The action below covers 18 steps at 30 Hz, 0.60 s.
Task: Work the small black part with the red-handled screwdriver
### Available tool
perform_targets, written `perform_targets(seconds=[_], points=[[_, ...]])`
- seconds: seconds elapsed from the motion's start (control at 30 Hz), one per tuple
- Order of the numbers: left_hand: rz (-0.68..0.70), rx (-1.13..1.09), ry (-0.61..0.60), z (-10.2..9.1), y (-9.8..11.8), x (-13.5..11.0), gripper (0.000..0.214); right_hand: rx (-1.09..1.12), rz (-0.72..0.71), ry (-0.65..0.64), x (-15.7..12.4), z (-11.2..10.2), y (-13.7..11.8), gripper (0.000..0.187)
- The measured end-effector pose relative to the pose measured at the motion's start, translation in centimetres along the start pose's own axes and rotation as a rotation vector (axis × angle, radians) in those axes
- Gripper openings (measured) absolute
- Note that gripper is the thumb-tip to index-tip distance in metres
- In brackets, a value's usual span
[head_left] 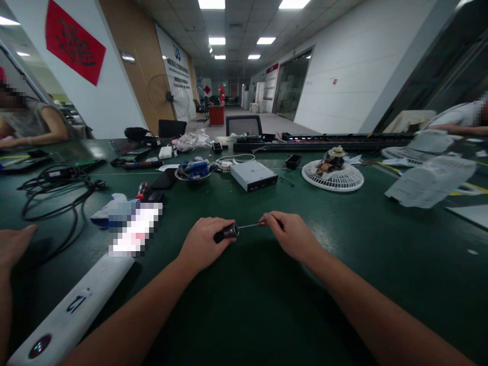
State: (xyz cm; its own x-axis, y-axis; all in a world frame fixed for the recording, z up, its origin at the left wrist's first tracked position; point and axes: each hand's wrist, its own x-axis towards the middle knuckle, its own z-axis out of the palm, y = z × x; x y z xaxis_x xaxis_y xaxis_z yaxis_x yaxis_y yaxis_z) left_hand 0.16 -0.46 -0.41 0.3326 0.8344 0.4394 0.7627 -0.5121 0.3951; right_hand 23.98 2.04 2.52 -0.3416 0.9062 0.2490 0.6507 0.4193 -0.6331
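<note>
Grip: our left hand (204,243) closed around black screwdriver handle (227,233); our right hand (292,235) pinching its thin shaft (247,225).
Position: tool spans the gap between our hands, over green workbench (381,244).

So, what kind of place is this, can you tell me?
Probably an electronics repair or assembly workroom in an office building: a long green work table holds a partly dismantled fan, a metal optical drive and coiled black cables.
</note>
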Motion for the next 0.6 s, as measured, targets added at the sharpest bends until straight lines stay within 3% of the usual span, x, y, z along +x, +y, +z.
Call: perform_targets(seconds=[0.3,0.43,0.6], points=[[0.005,0.000,-0.004,-0.04,-0.03,-0.03,0.038,-0.060,-0.001,0.007,0.05,-0.08,0.20,0.035],[0.013,-0.013,-0.003,-0.03,-0.10,-0.03,0.038,-0.003,-0.012,-0.070,0.06,-0.17,0.05,0.037],[0.004,-0.009,-0.006,0.01,-0.17,-0.03,0.036,-0.065,0.050,-0.012,0.31,0.32,0.35,0.037]])
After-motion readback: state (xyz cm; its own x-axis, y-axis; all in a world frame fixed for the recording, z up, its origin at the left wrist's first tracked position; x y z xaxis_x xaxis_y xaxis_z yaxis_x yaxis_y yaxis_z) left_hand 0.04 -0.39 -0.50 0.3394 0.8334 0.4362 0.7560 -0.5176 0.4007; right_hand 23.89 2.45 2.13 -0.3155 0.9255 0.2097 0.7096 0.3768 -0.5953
